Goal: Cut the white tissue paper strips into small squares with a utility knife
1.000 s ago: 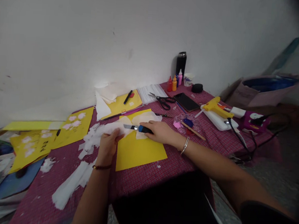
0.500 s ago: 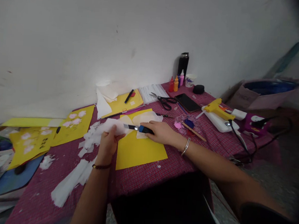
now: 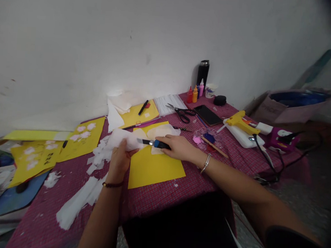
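Observation:
My left hand (image 3: pixel 121 159) pinches a piece of thin white paper (image 3: pixel 121 138) between thumb and fingers. Closed round the blue and black handle of a utility knife (image 3: pixel 160 144) is my right hand (image 3: pixel 179 146). The knife's blade points left, its tip at the edge of the white paper; whether it touches cannot be made out. Below both hands lies a yellow sheet (image 3: pixel 153 172), with white paper pieces (image 3: pixel 165 130) on its upper part. Torn white scraps (image 3: pixel 101 153) are heaped left of my left hand, and white strips (image 3: pixel 76 204) lie nearer me.
Scissors (image 3: pixel 183 112), a phone (image 3: pixel 208 115) and a paint palette (image 3: pixel 204 137) with a wooden stick lie to the right. Farther right is a yellow glue gun (image 3: pixel 242 122) with its cord. Paint bottles (image 3: pixel 195 94) and a black flask (image 3: pixel 203 72) stand behind. Decorated yellow sheets (image 3: pixel 82 139) lie left.
The white paper in my left hand has shifted and now looks more bunched up over the fingers. My right hand and the knife stay almost where they were.

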Demonstrator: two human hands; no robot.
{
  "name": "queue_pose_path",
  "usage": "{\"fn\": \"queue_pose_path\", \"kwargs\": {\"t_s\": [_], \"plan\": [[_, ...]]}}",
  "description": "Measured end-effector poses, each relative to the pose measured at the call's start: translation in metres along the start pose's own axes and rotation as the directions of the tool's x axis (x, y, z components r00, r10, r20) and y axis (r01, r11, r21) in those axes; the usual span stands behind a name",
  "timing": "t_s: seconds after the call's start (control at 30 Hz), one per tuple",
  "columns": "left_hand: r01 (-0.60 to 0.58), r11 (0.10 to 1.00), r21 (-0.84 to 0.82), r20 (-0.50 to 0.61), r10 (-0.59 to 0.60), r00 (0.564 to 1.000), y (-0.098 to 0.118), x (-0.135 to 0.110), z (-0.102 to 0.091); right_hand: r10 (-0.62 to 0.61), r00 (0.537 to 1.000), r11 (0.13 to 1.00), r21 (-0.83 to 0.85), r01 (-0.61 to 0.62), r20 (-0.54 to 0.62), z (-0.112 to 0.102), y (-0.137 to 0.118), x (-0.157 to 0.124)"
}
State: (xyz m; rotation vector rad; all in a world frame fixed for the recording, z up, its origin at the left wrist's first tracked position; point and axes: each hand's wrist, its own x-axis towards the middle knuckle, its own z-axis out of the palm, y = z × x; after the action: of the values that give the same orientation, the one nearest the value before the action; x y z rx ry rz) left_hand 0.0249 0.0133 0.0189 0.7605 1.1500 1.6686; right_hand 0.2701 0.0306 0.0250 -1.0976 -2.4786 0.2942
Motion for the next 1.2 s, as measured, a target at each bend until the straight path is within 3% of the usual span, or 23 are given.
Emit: {"fn": "queue_pose_path", "kwargs": {"t_s": [0.27, 0.9, 1.2], "plan": [[0.036, 0.999, -0.032, 0.059, -0.034, 0.998, 0.001, 0.0, 0.001, -0.018, 1.0, 0.998, 0.058, 0.017, 0.005, -0.002, 0.001, 0.0], [-0.005, 0.977, 0.214, 0.02, 0.001, 1.0, -0.002, 0.002, -0.008, -0.023, 1.0, 0.999, 0.035, 0.022, 0.008, 0.002, 0.001, 0.001], [-0.026, 0.99, 0.142, 0.072, 0.016, 0.997, -0.005, 0.002, -0.003, 0.002, 1.0, 1.0, 0.026, -0.002, 0.024, 0.002, 0.001, 0.001]]}}
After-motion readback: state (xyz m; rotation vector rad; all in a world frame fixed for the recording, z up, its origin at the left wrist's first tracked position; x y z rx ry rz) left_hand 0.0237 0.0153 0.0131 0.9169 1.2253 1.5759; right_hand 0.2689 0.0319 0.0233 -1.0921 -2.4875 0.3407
